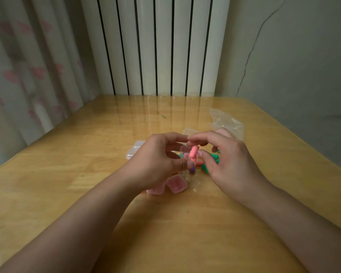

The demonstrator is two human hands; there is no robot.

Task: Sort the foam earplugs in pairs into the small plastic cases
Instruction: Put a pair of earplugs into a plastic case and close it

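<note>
My left hand [158, 160] grips a small clear plastic case [184, 154] above the wooden table [87, 184]. My right hand [224, 160] pinches a pink foam earplug [193, 153] between thumb and forefinger, right at the case's opening. Green earplugs [213, 155] and a purple earplug [192, 170] lie on the table under my hands, partly hidden. Two closed cases with pink earplugs inside [176, 183] sit just below my left hand.
A closed empty clear case [135, 151] lies left of my hands, and another clear case [188, 132] behind them. A crumpled clear plastic bag [224, 123] lies at the back right. A radiator and a curtain stand behind the table.
</note>
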